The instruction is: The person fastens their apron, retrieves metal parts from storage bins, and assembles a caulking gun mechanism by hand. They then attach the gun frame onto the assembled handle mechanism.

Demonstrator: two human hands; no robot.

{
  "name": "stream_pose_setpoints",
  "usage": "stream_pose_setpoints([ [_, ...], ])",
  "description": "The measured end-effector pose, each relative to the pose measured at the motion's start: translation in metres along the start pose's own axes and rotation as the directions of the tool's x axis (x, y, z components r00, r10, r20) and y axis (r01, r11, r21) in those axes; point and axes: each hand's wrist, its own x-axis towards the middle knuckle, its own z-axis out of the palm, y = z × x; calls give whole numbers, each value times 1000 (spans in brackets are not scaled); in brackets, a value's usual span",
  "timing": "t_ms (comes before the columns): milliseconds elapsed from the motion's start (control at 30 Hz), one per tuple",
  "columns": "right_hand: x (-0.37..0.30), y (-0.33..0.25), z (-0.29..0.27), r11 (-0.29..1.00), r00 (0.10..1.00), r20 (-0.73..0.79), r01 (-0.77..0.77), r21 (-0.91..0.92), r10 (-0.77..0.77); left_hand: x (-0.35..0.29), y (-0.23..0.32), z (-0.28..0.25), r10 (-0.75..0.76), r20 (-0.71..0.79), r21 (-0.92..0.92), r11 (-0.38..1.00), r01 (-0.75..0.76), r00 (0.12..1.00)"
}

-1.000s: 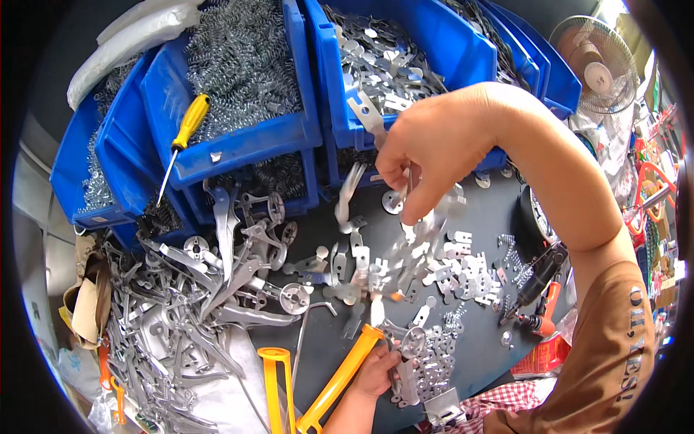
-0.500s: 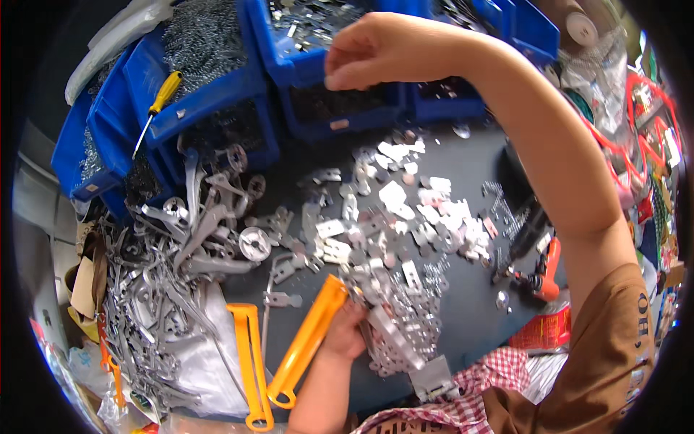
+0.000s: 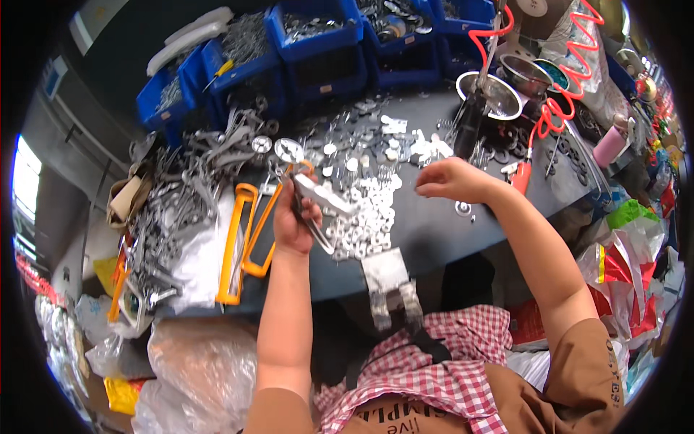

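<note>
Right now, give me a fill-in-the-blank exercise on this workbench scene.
1. The left hand grips a long ____ part.
2. The storage bins at the back are ____ in colour.
3. The coiled hose is ____.
4. The right hand hovers near small flat ____ on the table.

Missing: metal; blue; red; washers

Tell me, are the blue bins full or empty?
Partly full. The blue bins at the table's back hold heaps of small grey metal parts; how deep the heaps go cannot be told.

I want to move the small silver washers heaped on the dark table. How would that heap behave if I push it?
The heap of washers is loose flat pieces, so it would likely spread, not slide together. Round ones may roll on the smooth table. Some lie close to the near edge and could fall.
</note>
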Motion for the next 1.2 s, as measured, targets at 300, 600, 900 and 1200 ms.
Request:
stream_pose_setpoints([
  [300,-33,48,58,995,964,-253,59,-77,-77,-49,22,-9,71,-172,328,945,-11,983],
  [600,37,54,58,940,852,-433,176,-291,-294,-53,-7,17,91,-209,560,827,42,974],
  [900,58,44,63,946,846,-472,108,-304,-249,-48,-9,39,210,-220,465,881,-87,952],
  [1200,34,52,76,913,810,-446,250,-322,-380,-56,-13,52,427,-118,959,284,-9,897],
])
